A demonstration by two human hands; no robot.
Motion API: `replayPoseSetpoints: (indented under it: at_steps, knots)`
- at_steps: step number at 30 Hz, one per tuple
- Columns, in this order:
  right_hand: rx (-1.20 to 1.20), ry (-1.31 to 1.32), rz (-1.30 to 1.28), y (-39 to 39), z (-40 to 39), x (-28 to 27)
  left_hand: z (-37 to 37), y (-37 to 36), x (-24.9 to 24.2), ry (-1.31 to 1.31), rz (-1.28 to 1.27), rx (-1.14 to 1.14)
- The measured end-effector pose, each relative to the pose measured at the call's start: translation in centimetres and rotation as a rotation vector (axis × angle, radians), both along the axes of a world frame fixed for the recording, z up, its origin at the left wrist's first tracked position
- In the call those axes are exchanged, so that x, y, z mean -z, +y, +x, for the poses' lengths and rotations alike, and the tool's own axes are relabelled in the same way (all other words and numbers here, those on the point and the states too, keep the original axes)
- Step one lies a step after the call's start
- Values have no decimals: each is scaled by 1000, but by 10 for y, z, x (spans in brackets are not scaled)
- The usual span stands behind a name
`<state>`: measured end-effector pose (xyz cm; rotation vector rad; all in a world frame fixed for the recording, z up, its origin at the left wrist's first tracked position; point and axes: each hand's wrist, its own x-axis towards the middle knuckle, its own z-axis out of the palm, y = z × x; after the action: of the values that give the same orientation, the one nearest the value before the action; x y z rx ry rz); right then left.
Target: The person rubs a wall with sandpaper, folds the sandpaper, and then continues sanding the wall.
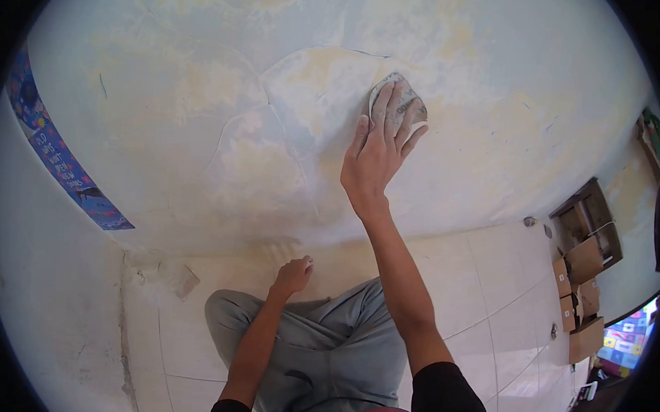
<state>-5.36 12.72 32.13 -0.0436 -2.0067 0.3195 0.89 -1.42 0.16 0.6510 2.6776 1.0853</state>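
My right hand (376, 153) presses a grey sheet of what looks like sandpaper (409, 103) with print on its back flat against the wall (273, 152). Its fingers are spread over the sheet, whose edges curl up a little. The wall around it is patchy white and yellow, with long cracks to the left of the sheet. Low down, above my crossed legs in grey trousers (316, 349), my left hand (294, 276) is closed near the foot of the wall. Whatever its curled fingers hold, if anything, is too small to tell.
A blue printed strip (70, 169) runs along the wall corner at the left. Cardboard boxes (585, 342) and a wooden frame (586, 217) stand at the right. Pale floor tiles (479, 323) meet the wall, and a small flat scrap (187, 281) lies at the left.
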Motion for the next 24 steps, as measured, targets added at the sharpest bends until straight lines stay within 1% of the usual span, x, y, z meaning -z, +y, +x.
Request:
replayPoseSetpoints:
  at_steps: [2, 3, 4, 5, 9, 11, 12, 14, 17, 18, 20, 24]
  knots:
    - [14, -66, -7, -2, 8, 14, 0, 2, -11, -71, -46, -18]
    - [13, -64, -7, -3, 11, 31, 0, 2, -10, -69, -46, -20]
    - [-8, -120, -15, -6, 15, 56, 3, 1, -4, -57, -32, -12]
    - [-31, -165, -22, -7, 14, 66, 0, 1, -2, -34, -16, -5]
    - [-31, -134, -26, -7, 8, 55, 1, -3, -1, -54, -81, 14]
    - [42, -64, -26, -4, 1, 22, 1, -3, -8, -71, -52, -5]
    - [38, -71, -28, -3, -2, 8, 0, -2, -7, -78, -54, -9]
    - [13, 45, -49, -2, -6, -9, -1, -3, -1, -52, -36, -7]
    - [26, -57, -28, -1, 7, 14, -2, 0, -2, -50, -34, -1]
    - [28, -52, -24, -3, 12, 31, -4, 2, -1, -45, -29, 1]
    - [27, -203, -23, -7, 19, 67, -5, 2, 7, -30, -17, 2]
    - [7, -140, -9, -3, 11, 73, 1, -3, 3, -24, -68, -10]
